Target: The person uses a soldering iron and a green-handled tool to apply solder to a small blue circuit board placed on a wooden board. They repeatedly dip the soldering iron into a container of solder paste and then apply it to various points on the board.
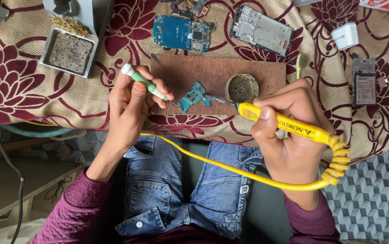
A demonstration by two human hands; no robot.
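On the brown board (pixel 248 72), a small circuit board (pixel 195 96) lies pinned by the tip of a green screwdriver (pixel 145 82) gripped in the left hand (pixel 131 106), while the right hand (pixel 291 131) grips a yellow soldering iron (pixel 284 124), tip touching it.

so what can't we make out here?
Head view only:
- Iron tip contact with small board: too small to tell.
- Screwdriver shaft: partly hidden by left hand fingers.
- Iron grip: covered by right hand.
- Red item: cut off by top edge.
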